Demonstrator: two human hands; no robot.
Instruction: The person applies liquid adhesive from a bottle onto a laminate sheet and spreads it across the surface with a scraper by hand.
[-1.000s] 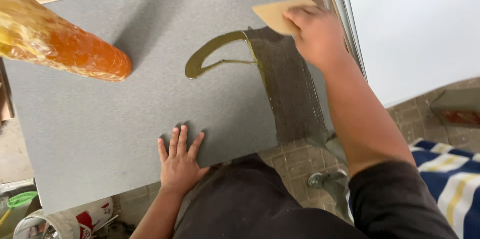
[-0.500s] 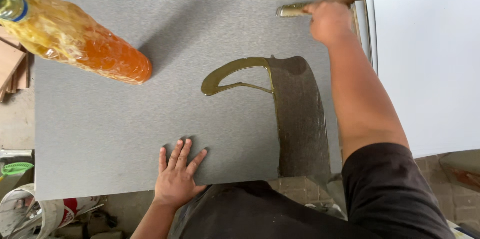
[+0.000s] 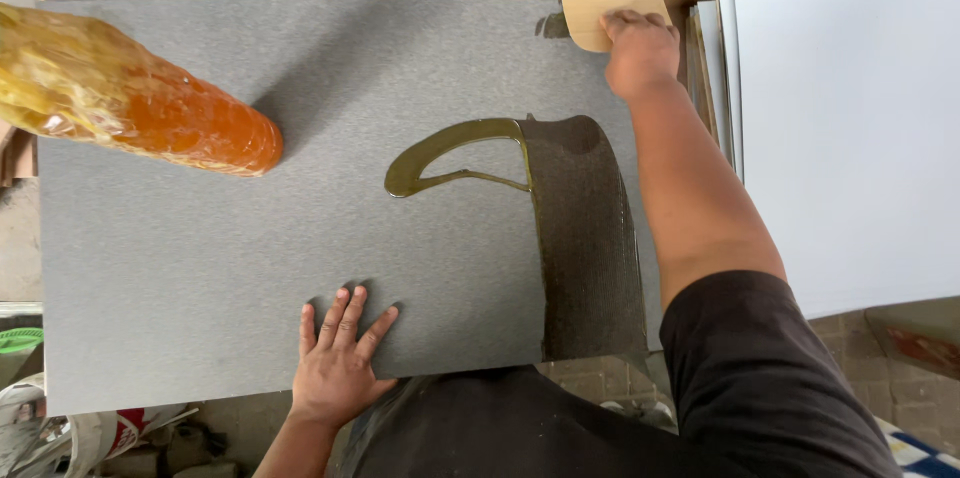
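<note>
Far to the left of my fingers an orange plastic-wrapped bottle hangs tilted over the grey board. My left hand lies flat on the board's near edge, fingers spread wide, holding nothing, just pinning it. Between my two hands a curved line of olive glue sits unspread; just right of it a dark strip is already smeared down to the near edge. My right hand presses a tan scraper at the far edge, fingers closed over it. I judge one strip done, most of the board bare. White sheets lie beyond, on the right.
</note>
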